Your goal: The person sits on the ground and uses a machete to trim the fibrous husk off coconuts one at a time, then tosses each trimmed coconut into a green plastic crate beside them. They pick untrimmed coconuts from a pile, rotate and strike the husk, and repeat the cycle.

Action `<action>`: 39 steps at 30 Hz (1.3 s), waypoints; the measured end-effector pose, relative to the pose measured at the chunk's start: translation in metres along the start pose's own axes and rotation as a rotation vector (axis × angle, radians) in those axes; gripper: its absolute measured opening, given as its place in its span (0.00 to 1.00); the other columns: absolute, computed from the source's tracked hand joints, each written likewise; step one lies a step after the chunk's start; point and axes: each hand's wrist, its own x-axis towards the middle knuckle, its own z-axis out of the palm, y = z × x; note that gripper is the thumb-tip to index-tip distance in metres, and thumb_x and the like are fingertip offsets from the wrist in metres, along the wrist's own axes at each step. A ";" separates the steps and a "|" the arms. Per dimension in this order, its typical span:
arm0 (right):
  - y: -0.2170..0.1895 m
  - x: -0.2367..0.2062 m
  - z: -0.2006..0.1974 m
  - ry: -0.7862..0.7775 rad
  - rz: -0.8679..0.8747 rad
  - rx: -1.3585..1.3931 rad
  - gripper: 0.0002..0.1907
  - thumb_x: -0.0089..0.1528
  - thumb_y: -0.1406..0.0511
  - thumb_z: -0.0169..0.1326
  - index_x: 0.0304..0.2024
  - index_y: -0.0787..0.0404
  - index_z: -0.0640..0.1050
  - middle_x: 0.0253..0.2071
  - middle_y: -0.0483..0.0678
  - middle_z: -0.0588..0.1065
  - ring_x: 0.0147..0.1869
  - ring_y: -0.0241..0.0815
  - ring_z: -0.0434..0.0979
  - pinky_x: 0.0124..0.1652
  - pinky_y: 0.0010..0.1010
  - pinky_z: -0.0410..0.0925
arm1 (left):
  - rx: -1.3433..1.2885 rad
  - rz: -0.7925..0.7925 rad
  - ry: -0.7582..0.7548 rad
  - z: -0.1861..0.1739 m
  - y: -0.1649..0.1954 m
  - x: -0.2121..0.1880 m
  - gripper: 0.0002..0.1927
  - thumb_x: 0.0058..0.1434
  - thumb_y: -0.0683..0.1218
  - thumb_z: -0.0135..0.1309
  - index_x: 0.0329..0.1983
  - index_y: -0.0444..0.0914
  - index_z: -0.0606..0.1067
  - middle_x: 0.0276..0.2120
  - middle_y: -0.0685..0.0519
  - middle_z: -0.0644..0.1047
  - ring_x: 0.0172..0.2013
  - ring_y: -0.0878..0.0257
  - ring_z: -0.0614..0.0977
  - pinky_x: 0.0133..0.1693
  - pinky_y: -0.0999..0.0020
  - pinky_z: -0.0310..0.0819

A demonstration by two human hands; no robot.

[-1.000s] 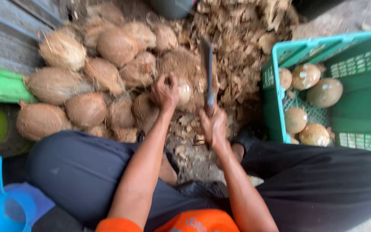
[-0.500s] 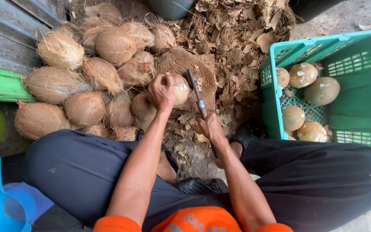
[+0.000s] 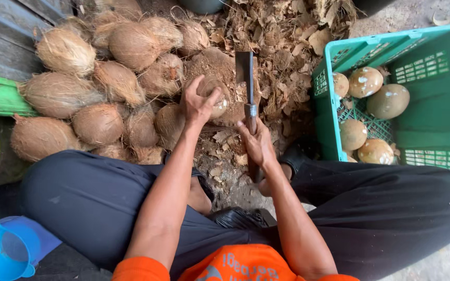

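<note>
Head view: my left hand (image 3: 198, 104) fingers wrap the round, half-husked brown coconut (image 3: 215, 96) on the husk-littered ground; my right hand (image 3: 256, 143) grips the steel cleaver (image 3: 246, 83) handle. The coconut looks hard, heavy and roll-prone; hold its sides.

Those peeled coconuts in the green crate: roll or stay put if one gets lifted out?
The peeled coconuts look round and smooth, so they would probably roll once on open ground. In the green crate they rest against each other, so neighbours may shift. Likely hard and heavy.
</note>
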 end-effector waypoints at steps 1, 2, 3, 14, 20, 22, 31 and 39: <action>-0.001 -0.001 -0.001 -0.021 0.008 0.038 0.15 0.66 0.56 0.56 0.39 0.61 0.73 0.22 0.41 0.67 0.22 0.35 0.65 0.23 0.32 0.61 | 0.024 -0.004 0.025 0.004 -0.003 0.002 0.34 0.54 0.67 0.60 0.52 0.37 0.75 0.47 0.44 0.76 0.46 0.53 0.79 0.46 0.49 0.77; -0.001 -0.001 0.000 -0.027 -0.038 -0.031 0.13 0.66 0.57 0.56 0.41 0.59 0.74 0.23 0.39 0.70 0.24 0.32 0.68 0.24 0.29 0.64 | 0.044 0.000 0.052 0.010 -0.005 0.006 0.30 0.58 0.68 0.56 0.48 0.39 0.77 0.45 0.47 0.78 0.46 0.55 0.81 0.48 0.50 0.77; -0.002 -0.002 -0.001 -0.024 -0.073 -0.103 0.12 0.66 0.57 0.56 0.44 0.57 0.75 0.25 0.37 0.73 0.25 0.30 0.71 0.25 0.27 0.66 | 0.061 -0.002 0.067 0.015 -0.006 0.008 0.28 0.62 0.68 0.53 0.45 0.41 0.78 0.44 0.49 0.80 0.46 0.57 0.82 0.51 0.51 0.77; -0.020 -0.010 0.007 0.118 -0.158 0.183 0.18 0.69 0.56 0.56 0.31 0.61 0.71 0.20 0.42 0.68 0.19 0.33 0.65 0.18 0.26 0.60 | 0.265 -0.503 0.031 0.015 0.012 0.028 0.25 0.62 0.68 0.48 0.45 0.48 0.80 0.43 0.52 0.83 0.40 0.57 0.83 0.43 0.54 0.75; -0.013 -0.004 0.014 -0.001 -0.080 -0.125 0.14 0.66 0.53 0.55 0.33 0.53 0.75 0.17 0.40 0.67 0.17 0.31 0.64 0.17 0.26 0.60 | 0.282 -0.352 0.143 0.019 0.007 0.026 0.25 0.59 0.69 0.52 0.42 0.47 0.81 0.46 0.48 0.81 0.42 0.52 0.81 0.40 0.55 0.73; -0.011 -0.003 0.015 0.074 -0.181 -0.020 0.23 0.67 0.53 0.56 0.26 0.61 0.71 0.19 0.41 0.68 0.18 0.32 0.64 0.16 0.28 0.61 | 0.289 -0.345 0.137 0.020 0.003 0.025 0.24 0.59 0.68 0.52 0.41 0.47 0.82 0.46 0.48 0.81 0.42 0.52 0.81 0.39 0.55 0.73; -0.009 -0.005 0.022 0.007 0.040 -0.175 0.11 0.65 0.55 0.56 0.31 0.53 0.78 0.21 0.42 0.75 0.19 0.29 0.69 0.19 0.26 0.64 | 0.220 -0.423 0.113 0.019 0.007 0.022 0.21 0.60 0.65 0.51 0.40 0.46 0.80 0.41 0.51 0.84 0.37 0.56 0.83 0.37 0.57 0.76; 0.014 0.010 0.026 0.090 -0.087 -0.257 0.13 0.67 0.58 0.53 0.30 0.56 0.77 0.21 0.45 0.72 0.20 0.35 0.67 0.23 0.36 0.65 | 0.246 -0.333 0.112 0.021 -0.002 0.019 0.23 0.61 0.67 0.51 0.46 0.48 0.79 0.46 0.50 0.81 0.39 0.56 0.83 0.38 0.57 0.77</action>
